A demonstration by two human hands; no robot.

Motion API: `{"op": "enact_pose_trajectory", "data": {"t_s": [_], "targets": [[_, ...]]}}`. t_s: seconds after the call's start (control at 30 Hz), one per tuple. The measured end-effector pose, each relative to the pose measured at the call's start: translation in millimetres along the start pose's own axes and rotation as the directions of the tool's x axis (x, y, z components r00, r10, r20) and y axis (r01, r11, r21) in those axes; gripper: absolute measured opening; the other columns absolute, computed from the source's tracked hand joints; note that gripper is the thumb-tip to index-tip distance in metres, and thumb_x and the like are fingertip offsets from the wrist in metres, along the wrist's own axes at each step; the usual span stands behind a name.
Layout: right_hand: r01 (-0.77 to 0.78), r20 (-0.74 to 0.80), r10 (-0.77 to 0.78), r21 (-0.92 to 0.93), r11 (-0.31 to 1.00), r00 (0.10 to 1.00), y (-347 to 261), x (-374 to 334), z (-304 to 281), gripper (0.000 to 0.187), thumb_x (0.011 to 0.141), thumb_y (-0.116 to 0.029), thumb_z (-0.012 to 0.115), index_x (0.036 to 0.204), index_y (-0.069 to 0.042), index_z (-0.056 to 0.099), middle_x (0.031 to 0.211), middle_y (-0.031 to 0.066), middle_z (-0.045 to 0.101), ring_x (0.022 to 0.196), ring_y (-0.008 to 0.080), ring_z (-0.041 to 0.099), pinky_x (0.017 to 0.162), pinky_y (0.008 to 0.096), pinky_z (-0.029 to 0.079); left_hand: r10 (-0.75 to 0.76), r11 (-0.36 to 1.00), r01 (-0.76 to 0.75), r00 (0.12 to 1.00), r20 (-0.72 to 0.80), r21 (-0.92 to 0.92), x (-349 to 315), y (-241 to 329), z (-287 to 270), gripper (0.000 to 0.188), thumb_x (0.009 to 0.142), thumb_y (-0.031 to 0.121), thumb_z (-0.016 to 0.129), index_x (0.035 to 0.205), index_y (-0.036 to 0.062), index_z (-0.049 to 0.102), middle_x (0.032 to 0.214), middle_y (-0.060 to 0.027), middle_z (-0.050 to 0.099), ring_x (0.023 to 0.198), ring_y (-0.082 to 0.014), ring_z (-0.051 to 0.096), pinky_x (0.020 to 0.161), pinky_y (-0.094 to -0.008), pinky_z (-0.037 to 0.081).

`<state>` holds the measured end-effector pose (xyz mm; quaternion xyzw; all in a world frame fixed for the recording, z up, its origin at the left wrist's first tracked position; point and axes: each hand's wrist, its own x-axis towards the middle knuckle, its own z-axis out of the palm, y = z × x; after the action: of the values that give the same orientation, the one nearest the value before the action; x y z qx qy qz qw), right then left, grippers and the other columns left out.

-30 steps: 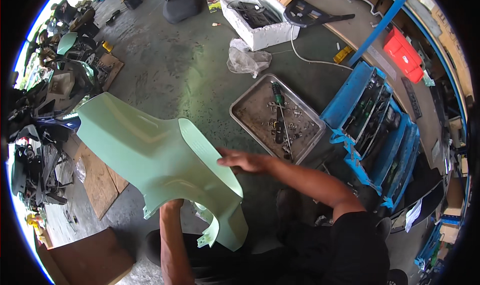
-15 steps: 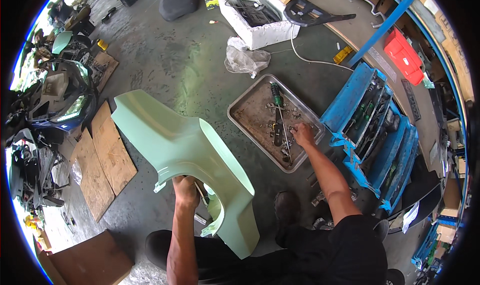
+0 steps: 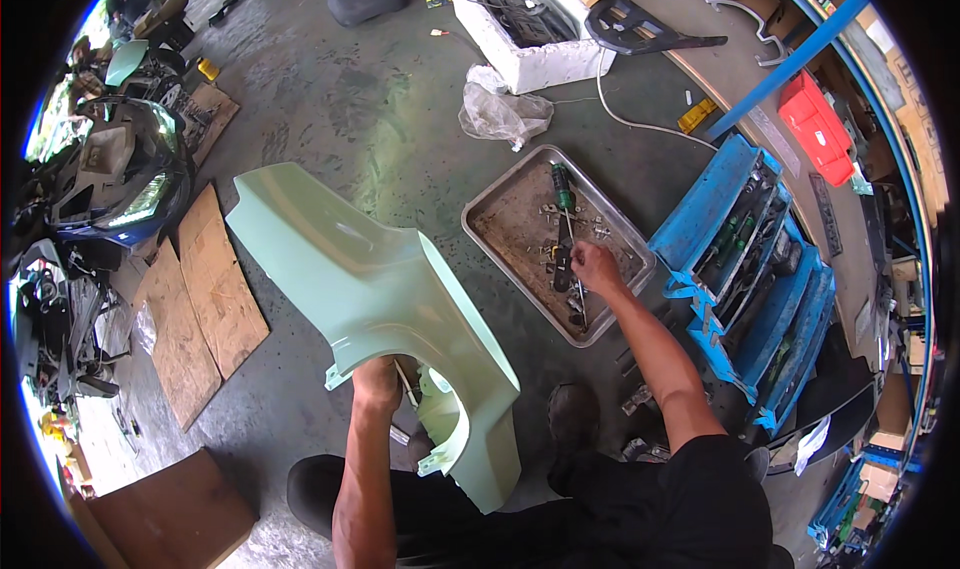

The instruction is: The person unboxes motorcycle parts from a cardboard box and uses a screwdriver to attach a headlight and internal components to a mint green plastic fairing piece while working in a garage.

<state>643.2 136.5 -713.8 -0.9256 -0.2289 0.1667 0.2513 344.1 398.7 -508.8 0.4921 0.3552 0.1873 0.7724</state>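
A glossy mint-green plastic body panel with a rounded cutout is tilted in front of me. My left hand reaches through the cutout and grips it from the inner side; the fingertips are hidden behind the plastic. A thin pale rod shows beside that hand. On the right, my right hand is over a metal tray, its fingers pinched together; what they hold is too small to make out. Inside the tray, next to this hand, lie a green-handled screwdriver, a black tool and several small metal fasteners.
An opened blue toolbox stands right of the tray. Beyond are a crumpled plastic bag and a white foam box. Flattened cardboard and a partly stripped motorbike are on the left, with a brown box nearer.
My right hand has drawn slightly left and back over the tray, nearer the black tool, fingers more closed. The panel stays in my left hand, shifted a little; the whole view has moved slightly.
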Motion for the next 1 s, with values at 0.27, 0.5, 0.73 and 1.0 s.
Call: {"op": "enact_pose_trajectory", "data": {"t_s": [0.27,0.5,0.73,1.0], "targets": [[-0.145,0.108,0.145,-0.007,0.989,0.984,-22,1,11,0.014,0.076,-0.012,0.066,0.088,-0.006,0.070,0.094,0.0167,0.066,0.085,0.0331,0.065,0.075,0.0440,0.053,0.084,0.990,-0.085,0.996,0.007,0.112,2,-15,-5,0.013,0.088,0.008,0.061,0.098,0.0008,0.064,0.087,-0.0041,0.065,0.077,-0.0122,0.059,0.067,-0.0275,0.049],[0.050,-0.158,-0.018,0.199,0.979,0.987,-112,-19,-37,0.012,0.079,-0.011,0.070,0.088,-0.003,0.072,0.091,0.0144,0.068,0.075,0.0226,0.066,0.068,0.0330,0.051,-0.087,0.977,0.105,0.991,-0.102,0.186,6,-20,-1,0.020,0.086,0.000,0.066,0.104,-0.0001,0.057,0.087,-0.0050,0.063,0.076,-0.0145,0.061,0.068,-0.0320,0.052],[0.744,-0.069,-0.814,0.455,0.490,0.577,-245,-75,-81,0.015,0.077,-0.004,0.074,0.092,-0.002,0.071,0.091,0.0102,0.071,0.076,0.0201,0.067,0.070,0.0311,0.053,-0.214,0.973,0.208,0.975,0.058,0.099,3,-23,15,0.036,0.084,-0.001,0.068,0.115,-0.0018,0.050,0.098,-0.0076,0.062,0.087,-0.0177,0.062,0.080,-0.0331,0.053],[0.572,-0.141,-0.622,0.584,0.576,0.770,-289,-100,-41,0.014,0.082,0.003,0.068,0.096,0.002,0.069,0.083,0.0069,0.068,0.074,0.0151,0.064,0.069,0.0277,0.051,-0.198,0.969,0.183,0.977,0.074,0.168,-4,-30,14,0.039,0.082,0.006,0.073,0.114,-0.0008,0.052,0.094,-0.0045,0.061,0.085,-0.0134,0.057,0.078,-0.0310,0.049]]}}
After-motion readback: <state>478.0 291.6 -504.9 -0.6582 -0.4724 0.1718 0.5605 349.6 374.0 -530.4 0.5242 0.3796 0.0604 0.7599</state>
